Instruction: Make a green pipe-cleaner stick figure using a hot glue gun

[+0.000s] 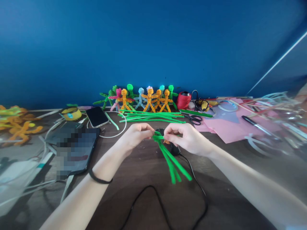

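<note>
Splaying from a bunched top, fuzzy green stems (165, 149) hang pinched by left hand (137, 135) and right hand (183, 137).

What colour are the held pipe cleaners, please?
The held pipe cleaners are green, clearest in the head view.

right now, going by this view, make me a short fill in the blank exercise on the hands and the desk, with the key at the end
1. The left hand and the right hand pinch fuzzy stems whose colour is ____.
2. The black band is worn on the ____ arm.
3. Behind the row of twisted figures, the wall is coloured ____.
4. The black marker lies over paper coloured ____.

Missing words: green; left; blue; pink.
</note>
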The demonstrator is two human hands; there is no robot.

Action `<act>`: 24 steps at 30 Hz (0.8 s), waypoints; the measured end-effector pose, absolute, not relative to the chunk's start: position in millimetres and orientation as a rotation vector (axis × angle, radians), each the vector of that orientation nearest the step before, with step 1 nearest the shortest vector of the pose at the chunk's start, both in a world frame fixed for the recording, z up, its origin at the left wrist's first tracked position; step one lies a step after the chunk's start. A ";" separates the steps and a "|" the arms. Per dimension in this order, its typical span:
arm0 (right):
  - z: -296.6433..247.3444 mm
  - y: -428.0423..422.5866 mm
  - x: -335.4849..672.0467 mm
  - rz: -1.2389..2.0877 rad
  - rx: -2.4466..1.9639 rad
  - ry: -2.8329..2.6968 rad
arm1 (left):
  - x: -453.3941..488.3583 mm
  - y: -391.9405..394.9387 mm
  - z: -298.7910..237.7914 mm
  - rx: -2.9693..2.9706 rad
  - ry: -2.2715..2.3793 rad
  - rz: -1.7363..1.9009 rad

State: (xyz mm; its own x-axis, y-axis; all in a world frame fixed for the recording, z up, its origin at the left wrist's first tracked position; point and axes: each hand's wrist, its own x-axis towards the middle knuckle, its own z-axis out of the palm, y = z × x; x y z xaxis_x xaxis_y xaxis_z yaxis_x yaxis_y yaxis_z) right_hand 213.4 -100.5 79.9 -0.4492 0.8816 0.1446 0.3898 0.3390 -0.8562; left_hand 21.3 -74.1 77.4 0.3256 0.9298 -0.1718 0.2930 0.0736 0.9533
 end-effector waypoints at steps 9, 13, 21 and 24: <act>74.6 -89.1 218.6 1.145 -1.096 -1.866 | 24.5 -76.5 81.4 1.397 1.105 0.757; 73.7 -86.9 220.3 1.115 -1.110 -1.881 | 24.0 -76.5 81.3 1.480 1.095 0.781; 74.5 -85.2 223.0 0.986 -1.107 -1.938 | 23.3 -77.0 80.6 1.532 0.994 0.774; 74.6 -84.9 223.4 1.010 -1.096 -1.937 | 23.1 -76.8 80.5 1.524 0.963 0.775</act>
